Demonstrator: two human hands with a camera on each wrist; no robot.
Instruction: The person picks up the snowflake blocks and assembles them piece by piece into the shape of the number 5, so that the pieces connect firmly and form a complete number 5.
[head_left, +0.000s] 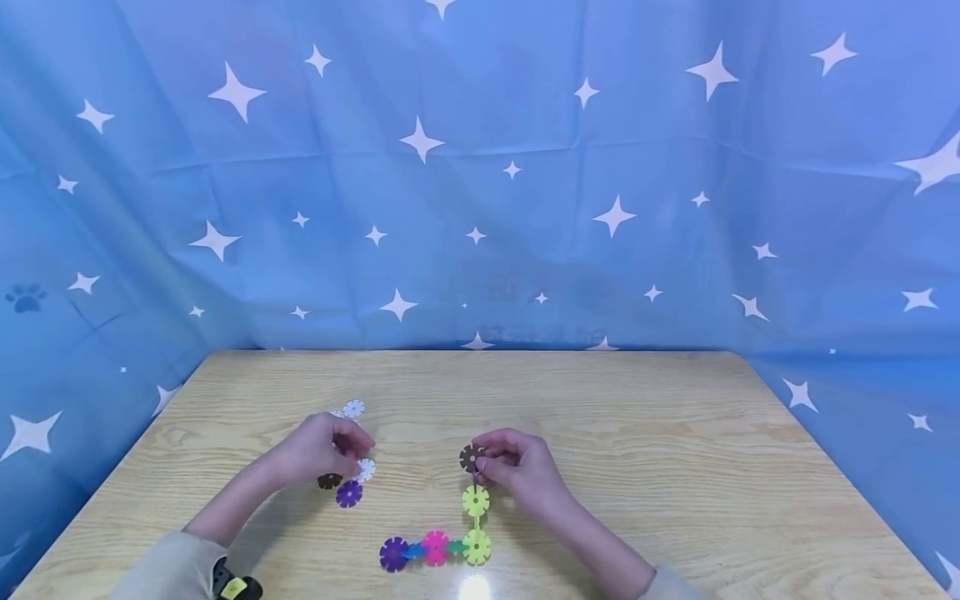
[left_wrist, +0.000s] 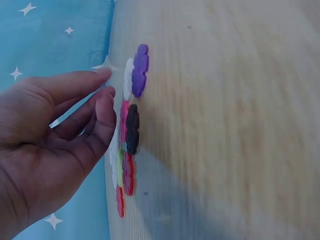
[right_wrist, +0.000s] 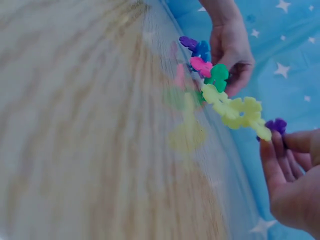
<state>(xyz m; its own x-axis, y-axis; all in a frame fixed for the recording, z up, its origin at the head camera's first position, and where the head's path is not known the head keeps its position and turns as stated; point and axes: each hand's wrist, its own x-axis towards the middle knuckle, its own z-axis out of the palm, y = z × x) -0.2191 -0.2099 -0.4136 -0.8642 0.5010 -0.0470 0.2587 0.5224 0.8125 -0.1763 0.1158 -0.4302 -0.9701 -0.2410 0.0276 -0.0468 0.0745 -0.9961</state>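
Note:
In the head view my right hand [head_left: 525, 473] pinches a dark brown notched disc [head_left: 470, 457] at the far end of an L-shaped chain of interlocking flower discs. Just below it is a purple disc [right_wrist: 276, 125], which the right wrist view shows beside the fingertips. Yellow-green discs [head_left: 476, 501] follow, then a green disc [head_left: 455, 547], a pink disc [head_left: 435, 547], a blue disc [head_left: 414, 550] and a purple end disc [head_left: 393, 553]. My left hand [head_left: 318, 450] hovers over loose discs, fingers loosely bent with nothing between them. Nearest are a black disc [left_wrist: 132, 129] and a purple disc [left_wrist: 141, 70].
White discs [head_left: 354, 408] lie beyond the left hand, and red discs [left_wrist: 128, 174] show beneath it in the left wrist view. The wooden table [head_left: 637, 400] ends at a blue star-patterned curtain [head_left: 525, 233]. A dark band [head_left: 236, 583] circles the left wrist.

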